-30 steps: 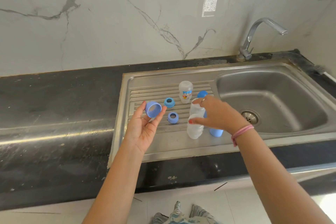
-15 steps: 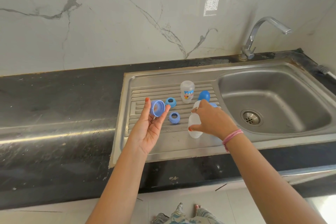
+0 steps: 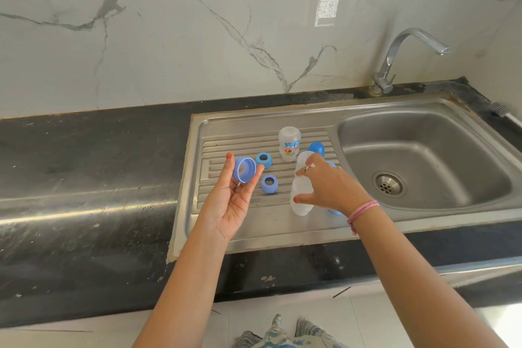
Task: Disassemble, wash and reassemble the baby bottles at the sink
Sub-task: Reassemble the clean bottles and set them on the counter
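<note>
Head view, change: since the earlier frame, tipping the blue cap (image 3: 244,169) further onto its side, opening now turned toward the camera; bringing the clear bottle (image 3: 302,183) slightly nearer the front edge of the drainboard (image 3: 243,223).
Head view, left hand (image 3: 231,195): palm up, pinching the blue cap between thumb tip and fingertips, above the left half of the drainboard.
Head view, right hand (image 3: 330,183): curled from above round the clear bottle, standing it near the drainboard's front edge, beside the basin (image 3: 423,155).
Head view, loose parts: two blue rings (image 3: 264,159) (image 3: 269,183) lying mid-drainboard; printed bottle (image 3: 288,143) upright toward the back edge; blue dome cap (image 3: 316,148) just beside it; another blue piece (image 3: 334,210) partly hidden under the right wrist.
Step in hand, judged: likely reassembly; steadying the bottle upright, bringing the cap level over its neck, pressing down squarely; wet plastic probably slippery, so gripping firmly.
Surface: ribbed steel drainboard, droplets near the front edge; dark stone counter (image 3: 84,206) around it.
Room: marble-veined wall (image 3: 197,22) behind; chrome tap (image 3: 406,56) at the basin's back edge, not running.
</note>
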